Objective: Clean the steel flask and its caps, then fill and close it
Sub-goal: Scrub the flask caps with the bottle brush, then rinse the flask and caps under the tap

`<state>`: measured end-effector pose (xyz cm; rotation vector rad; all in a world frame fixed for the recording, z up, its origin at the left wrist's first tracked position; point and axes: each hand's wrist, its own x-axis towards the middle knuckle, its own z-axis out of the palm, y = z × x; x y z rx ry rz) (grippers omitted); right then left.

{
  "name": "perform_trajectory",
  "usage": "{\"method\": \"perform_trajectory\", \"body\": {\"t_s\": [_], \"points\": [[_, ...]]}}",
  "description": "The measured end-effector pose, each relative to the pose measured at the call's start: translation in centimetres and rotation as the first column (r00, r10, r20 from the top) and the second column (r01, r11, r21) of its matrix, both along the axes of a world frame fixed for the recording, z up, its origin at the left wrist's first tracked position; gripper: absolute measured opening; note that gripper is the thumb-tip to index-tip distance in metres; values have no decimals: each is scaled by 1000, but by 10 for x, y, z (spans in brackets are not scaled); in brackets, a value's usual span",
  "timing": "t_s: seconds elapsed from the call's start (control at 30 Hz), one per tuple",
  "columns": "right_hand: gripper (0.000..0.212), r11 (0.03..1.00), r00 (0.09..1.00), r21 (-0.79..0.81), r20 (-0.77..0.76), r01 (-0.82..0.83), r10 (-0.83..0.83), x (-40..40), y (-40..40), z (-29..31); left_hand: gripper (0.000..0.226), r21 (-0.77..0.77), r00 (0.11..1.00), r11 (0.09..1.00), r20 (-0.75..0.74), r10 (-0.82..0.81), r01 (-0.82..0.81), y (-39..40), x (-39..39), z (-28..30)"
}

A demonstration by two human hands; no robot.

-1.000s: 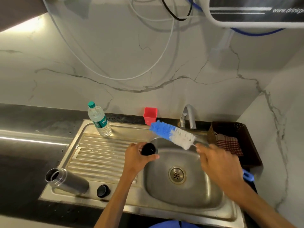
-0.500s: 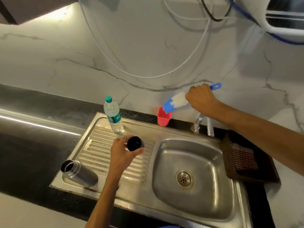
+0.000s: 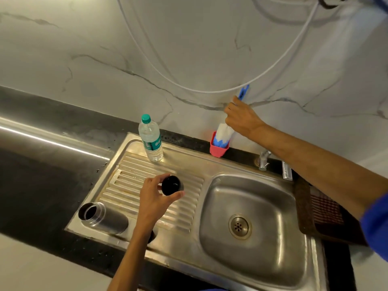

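The steel flask (image 3: pixel 104 217) lies on its side, uncapped, at the front left corner of the ribbed drainboard (image 3: pixel 130 179). My left hand (image 3: pixel 154 198) holds a black cap (image 3: pixel 171 185) between thumb and fingers above the drainboard. A second black cap (image 3: pixel 152 236) shows only as a sliver behind my left forearm. My right hand (image 3: pixel 241 118) grips the blue handle of the bottle brush (image 3: pixel 223 133), whose blue and white bristle head stands inside the red cup (image 3: pixel 218 150) at the back of the sink.
A clear plastic water bottle (image 3: pixel 151 139) with a green cap stands at the back of the drainboard. The sink basin (image 3: pixel 262 206) with its drain sits on the right, the tap (image 3: pixel 263 158) behind it. A brown basket (image 3: pixel 304 211) holding a checked cloth lies at the right edge.
My right hand carried the brush from over the basin up to the back wall and lowered its head into the red cup. My left hand moved the black cap left over the drainboard.
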<state>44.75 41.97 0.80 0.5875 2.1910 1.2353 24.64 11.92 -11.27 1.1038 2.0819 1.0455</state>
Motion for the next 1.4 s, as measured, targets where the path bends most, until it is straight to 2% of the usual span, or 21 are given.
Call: {"method": "perform_trajectory", "body": {"t_s": [0.2, 0.33, 0.47, 0.53, 0.67, 0.73, 0.83, 0.9, 0.97, 1.0, 1.07, 1.13, 1.2, 1.23, 1.3, 1.4], "points": [[18, 996, 996, 29, 21, -82, 81, -8, 18, -16, 76, 7, 999, 1000, 27, 23, -23, -4, -5, -7], [27, 983, 980, 59, -90, -174, 179, 3, 31, -21, 77, 1, 999, 1000, 29, 28, -28, -5, -6, -10], [53, 955, 966, 222, -120, -198, 229, 13, 29, -18, 76, -14, 999, 1000, 36, 18, -18, -3, -4, -13], [61, 940, 952, 248, -136, -235, 274, 14, 24, -16, 77, -18, 999, 1000, 34, 17, -16, -3, -2, -13], [65, 948, 935, 137, -171, -288, 309, 12, 13, -11, 76, -9, 999, 1000, 45, 2, -2, -8, 1, -12], [57, 963, 935, 34, -231, -267, 268, 9, -3, -11, 74, -2, 1000, 1000, 30, 6, -6, -15, 4, -10], [26, 923, 835, -225, -528, -313, 155, 11, -45, -20, 72, 12, 998, 999, 41, 53, -53, -31, 8, -10], [22, 822, 739, -471, -667, -320, -95, 15, -82, -26, 73, 34, 986, 993, 126, 108, -113, -46, 12, -9], [27, 654, 666, -690, -648, -310, -369, 17, -121, -36, 75, 39, 967, 987, 210, 144, -156, -61, 15, -6], [34, 536, 641, -786, -588, -309, -493, 19, -139, -46, 76, 37, 957, 985, 243, 156, -170, -66, 18, -2], [56, 233, 617, -915, -396, -330, -680, 20, -182, -64, 75, 32, 935, 981, 308, 174, -193, -78, 23, 6], [73, -75, 586, -935, -154, -347, -795, 17, -228, -78, 72, 45, 919, 980, 357, 166, -194, -88, 30, 14], [75, -285, 508, -862, 38, -418, -861, 16, -265, -96, 71, 67, 914, 983, 382, 134, -172, -96, 36, 19], [74, -328, 454, -817, 92, -474, -886, 15, -279, -102, 72, 77, 915, 984, 385, 120, -162, -100, 38, 21], [75, -335, 330, -746, 163, -576, -930, 15, -298, -113, 72, 95, 925, 987, 370, 84, -128, -105, 41, 23], [78, -215, 201, -716, 106, -664, -974, 6, -314, -117, 73, 118, 937, 990, 347, 27, -72, -111, 37, 23]]}}
